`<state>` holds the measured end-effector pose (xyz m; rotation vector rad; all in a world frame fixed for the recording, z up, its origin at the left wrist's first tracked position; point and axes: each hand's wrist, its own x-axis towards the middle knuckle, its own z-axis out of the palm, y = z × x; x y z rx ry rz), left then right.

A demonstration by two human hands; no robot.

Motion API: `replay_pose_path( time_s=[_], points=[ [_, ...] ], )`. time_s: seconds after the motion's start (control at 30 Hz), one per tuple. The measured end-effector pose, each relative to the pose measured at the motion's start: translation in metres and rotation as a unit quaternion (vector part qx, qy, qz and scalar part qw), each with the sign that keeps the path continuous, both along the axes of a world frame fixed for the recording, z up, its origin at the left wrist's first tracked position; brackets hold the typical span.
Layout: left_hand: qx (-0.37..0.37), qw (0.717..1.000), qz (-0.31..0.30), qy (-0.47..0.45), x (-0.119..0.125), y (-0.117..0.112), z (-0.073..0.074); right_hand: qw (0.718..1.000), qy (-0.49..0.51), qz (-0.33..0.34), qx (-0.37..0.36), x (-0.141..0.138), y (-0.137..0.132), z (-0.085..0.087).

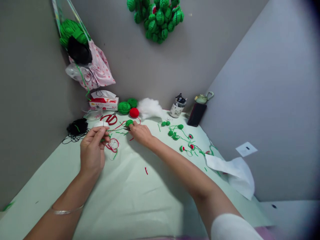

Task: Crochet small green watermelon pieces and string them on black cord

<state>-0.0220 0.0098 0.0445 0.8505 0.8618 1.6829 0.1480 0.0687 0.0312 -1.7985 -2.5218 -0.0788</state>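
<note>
My left hand (93,146) is closed in a pinch, with a strand of green yarn (116,129) running from its fingers toward my right hand. A thin, pale upright line rises above the left fingertips, too fine to name. My right hand (141,132) is closed on small dark thread snips (127,128), whose pointed blades face left, beside the yarn. Just above the blades a small green yarn piece (129,122) touches or lies close to the right fingertips. Red-handled scissors (113,120) lie behind the left hand. Red, white and green yarn scraps (113,145) lie between the hands.
Green yarn balls (124,107), a red ball (134,112), white stuffing (150,108) and a tissue box (106,103) line the back. Black yarn (77,127) lies left. Small crocheted pieces (170,133), a pen cup (178,109), phone (197,114) and white cloth (240,173) are right.
</note>
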Motion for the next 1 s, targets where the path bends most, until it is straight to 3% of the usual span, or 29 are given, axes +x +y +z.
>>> replay_pose_path(
  time_s=[0.2, 0.3, 0.37, 0.4, 0.47, 0.5, 0.53, 0.57, 0.7, 0.8, 0.9, 1.0],
  points=[
    [-0.016, 0.999, -0.047, 0.008, 0.003, -0.004, 0.0, 0.999, 0.039, -0.031, -0.003, 0.015, -0.012, 0.01],
    [-0.06, 0.987, -0.145, -0.016, 0.01, -0.009, -0.003, 0.996, 0.073, -0.04, 0.011, 0.031, -0.036, 0.021],
    [-0.095, 0.968, -0.231, -0.024, 0.017, -0.016, -0.007, 0.987, 0.162, -0.015, 0.001, 0.04, -0.059, 0.027],
    [-0.111, 0.956, -0.27, -0.027, 0.022, -0.02, -0.01, 0.954, 0.297, 0.011, -0.031, 0.042, -0.071, 0.029],
    [-0.134, 0.931, -0.338, -0.026, 0.031, -0.028, -0.015, 0.844, 0.524, 0.033, -0.107, 0.044, -0.096, 0.031],
    [-0.141, 0.92, -0.366, -0.022, 0.035, -0.033, -0.017, 0.791, 0.599, 0.025, -0.121, 0.044, -0.107, 0.03],
    [-0.146, 0.909, -0.39, -0.014, 0.039, -0.037, -0.019, 0.755, 0.644, 0.01, -0.122, 0.044, -0.117, 0.029],
    [-0.148, 0.901, -0.409, -0.002, 0.042, -0.04, -0.02, 0.734, 0.67, -0.007, -0.114, 0.043, -0.125, 0.027],
    [-0.151, 0.863, -0.478, 0.069, 0.048, -0.05, -0.018, 0.699, 0.707, -0.072, -0.08, 0.051, -0.144, 0.021],
    [-0.159, 0.836, -0.511, 0.118, 0.049, -0.053, -0.017, 0.63, 0.765, -0.112, -0.071, 0.066, -0.147, 0.021],
    [-0.156, 0.831, -0.515, 0.141, 0.051, -0.052, -0.023, 0.561, 0.813, -0.137, -0.071, 0.078, -0.147, 0.02],
    [-0.152, 0.828, -0.52, 0.146, 0.053, -0.051, -0.03, 0.53, 0.832, -0.147, -0.069, 0.081, -0.147, 0.018]
  ],
)
